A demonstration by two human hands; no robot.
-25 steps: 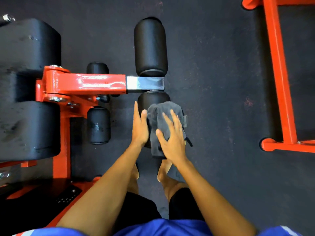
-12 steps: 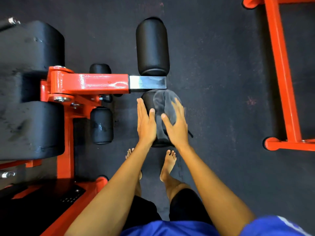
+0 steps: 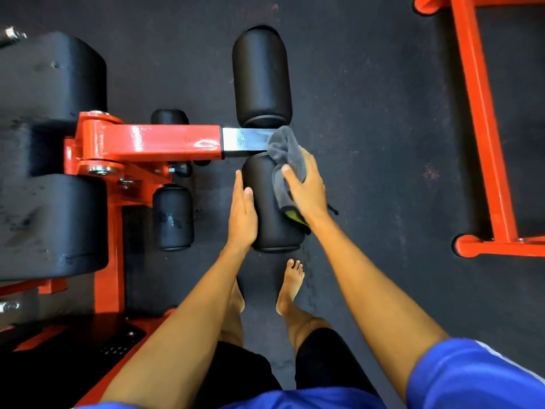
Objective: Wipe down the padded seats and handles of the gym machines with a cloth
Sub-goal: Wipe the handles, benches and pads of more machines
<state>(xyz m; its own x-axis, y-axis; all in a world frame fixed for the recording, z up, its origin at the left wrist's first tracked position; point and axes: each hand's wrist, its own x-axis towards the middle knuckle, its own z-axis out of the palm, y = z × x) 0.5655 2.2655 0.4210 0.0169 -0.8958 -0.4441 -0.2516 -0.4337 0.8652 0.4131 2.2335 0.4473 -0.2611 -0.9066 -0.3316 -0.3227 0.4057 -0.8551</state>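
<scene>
The near black padded roller [image 3: 269, 228] lies lengthwise at the middle of the scene, fixed to the near side of a silver metal bar [image 3: 240, 140]. A matching far black padded roller [image 3: 261, 78] sits on the bar's far side.

The grey microfibre cloth [image 3: 284, 152] is bunched on the far right shoulder of the near roller. Its far end laps over the tip of the silver bar, and its near end trails down the roller's right side under the wrist, where a yellow-green patch shows.

The right hand [image 3: 308, 191] grasps the cloth. The thumb presses it onto the top of the roller and the fingers are bent over the bunched fabric on the right side.

The left hand [image 3: 241, 214] lies flat against the left side of the same roller, fingers straight and together, released and holding nothing. The thumb rests on the padding.

The silver bar slides out of a glossy orange-red steel arm [image 3: 153, 143] that runs left to a pivot between two large black cushioned pads [image 3: 50, 225] at the left edge. Two small black foam rollers [image 3: 174, 216] sit below that arm, left of the hands.

An orange-red tubular frame [image 3: 483, 128] stands well apart on the right, on the dark speckled rubber floor [image 3: 383, 172].

Near the bottom, a bare foot [image 3: 290, 284] stands just short of the near roller's end. The other foot is mostly hidden behind the left forearm. Black shorts and a blue sleeve [image 3: 472, 379] fill the near edge.
</scene>
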